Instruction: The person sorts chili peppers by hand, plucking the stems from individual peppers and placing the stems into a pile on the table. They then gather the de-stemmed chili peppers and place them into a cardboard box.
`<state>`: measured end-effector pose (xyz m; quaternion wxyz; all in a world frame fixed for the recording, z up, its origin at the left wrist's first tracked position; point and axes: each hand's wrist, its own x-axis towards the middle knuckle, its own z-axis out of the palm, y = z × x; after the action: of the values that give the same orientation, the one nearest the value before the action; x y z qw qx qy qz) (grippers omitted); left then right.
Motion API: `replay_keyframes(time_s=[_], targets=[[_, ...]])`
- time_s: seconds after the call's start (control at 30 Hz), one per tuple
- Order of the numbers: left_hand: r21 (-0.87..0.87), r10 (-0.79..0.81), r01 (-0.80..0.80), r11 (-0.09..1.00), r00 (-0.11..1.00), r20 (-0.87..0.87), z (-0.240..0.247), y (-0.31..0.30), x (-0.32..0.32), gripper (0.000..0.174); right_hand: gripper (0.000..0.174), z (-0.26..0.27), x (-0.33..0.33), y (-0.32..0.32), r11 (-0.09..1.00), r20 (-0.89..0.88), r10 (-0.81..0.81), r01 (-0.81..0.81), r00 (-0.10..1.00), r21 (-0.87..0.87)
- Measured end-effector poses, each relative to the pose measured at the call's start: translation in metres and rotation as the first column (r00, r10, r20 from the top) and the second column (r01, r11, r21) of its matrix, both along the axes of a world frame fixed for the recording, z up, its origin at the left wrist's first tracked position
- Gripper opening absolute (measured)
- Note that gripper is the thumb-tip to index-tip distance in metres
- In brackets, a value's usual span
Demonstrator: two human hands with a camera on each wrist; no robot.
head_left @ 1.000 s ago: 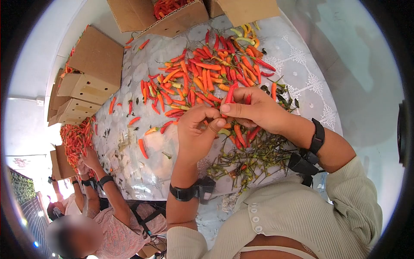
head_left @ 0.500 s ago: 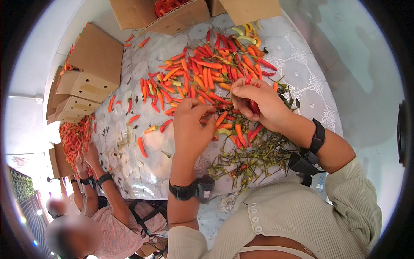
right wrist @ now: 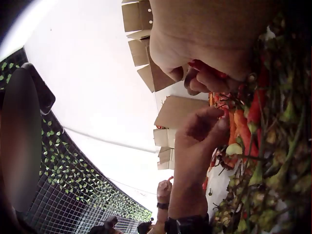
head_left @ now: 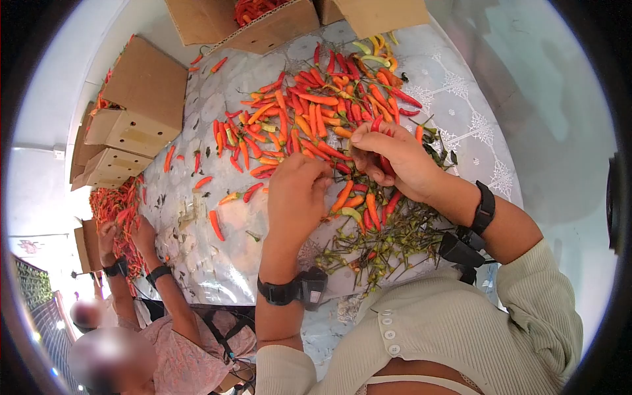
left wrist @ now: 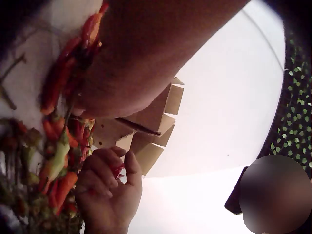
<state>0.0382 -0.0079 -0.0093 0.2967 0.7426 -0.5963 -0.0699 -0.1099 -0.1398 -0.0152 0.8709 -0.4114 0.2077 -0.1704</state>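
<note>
In the head view my right hand (head_left: 405, 161) curls round red chili peppers (head_left: 387, 164); one red tip shows above the thumb. To its left, my left hand (head_left: 293, 197) reaches to the near edge of the loose chili pile (head_left: 316, 122), fingers bent. Its fingertips are mostly hidden behind the hand, so I cannot tell whether they pinch a chili. Just right of them lies an orange chili (head_left: 342, 195). In the right wrist view the left hand (right wrist: 197, 136) has red beside its fingertips. Below both hands spreads a heap of green stems (head_left: 375, 253).
Cardboard boxes (head_left: 148, 99) stand along the left side, and another box (head_left: 276, 33) with chilies is at the back. Yellow chilies (head_left: 378, 49) lie near it. At the far left another person's hands (head_left: 141, 237) work over a big chili heap (head_left: 118, 204).
My hands were together at a red chili; they have moved apart. The left has shifted to the pile edge, and the red chili stays in my right hand. The other person's hands have spread.
</note>
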Motion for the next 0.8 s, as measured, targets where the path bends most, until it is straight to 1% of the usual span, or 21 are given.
replay_keyframes(time_s=[0.1,0.2,0.3,0.4,0.5,0.6,0.7,0.8], targets=[[-0.057,0.055,-0.067,0.996,0.98,-0.192,0.018,0.001,-0.011,0.028,0.021,0.003,-0.001,-0.001,1.0,-0.011,0.003,-0.003,1.0,-0.031],[0.087,0.005,0.019,0.996,0.963,-0.268,0.034,0.012,-0.004,0.036,0.023,0.004,-0.001,0.0,0.999,-0.016,-0.024,0.023,1.0,-0.024],[0.385,-0.02,0.082,0.919,0.987,-0.161,0.056,0.026,0.006,0.043,0.024,0.0,0.0,-0.002,0.999,0.015,0.009,-0.008,1.0,-0.039],[0.335,-0.101,0.147,0.931,0.983,-0.151,0.048,0.035,0.014,0.044,0.025,-0.001,0.001,-0.002,0.999,0.001,-0.013,0.013,1.0,-0.046],[0.282,-0.052,0.088,0.955,0.99,-0.132,0.037,0.03,0.005,0.033,0.019,0.002,-0.001,-0.002,0.999,-0.016,0.037,-0.037,0.999,-0.037],[0.318,-0.068,0.096,0.943,0.993,-0.099,0.03,0.029,0.009,0.03,0.019,0.001,-0.001,-0.003,0.998,0.003,0.045,-0.045,0.999,-0.05],[0.318,-0.103,0.127,0.94,0.99,-0.092,0.029,0.027,0.012,0.027,0.024,0.0,0.002,0.0,0.997,-0.017,-0.007,0.005,1.0,-0.073],[0.228,-0.128,0.146,0.963,0.987,-0.093,0.024,0.024,0.01,0.024,0.023,0.002,0.002,0.001,0.998,-0.021,-0.019,0.018,1.0,-0.057]])
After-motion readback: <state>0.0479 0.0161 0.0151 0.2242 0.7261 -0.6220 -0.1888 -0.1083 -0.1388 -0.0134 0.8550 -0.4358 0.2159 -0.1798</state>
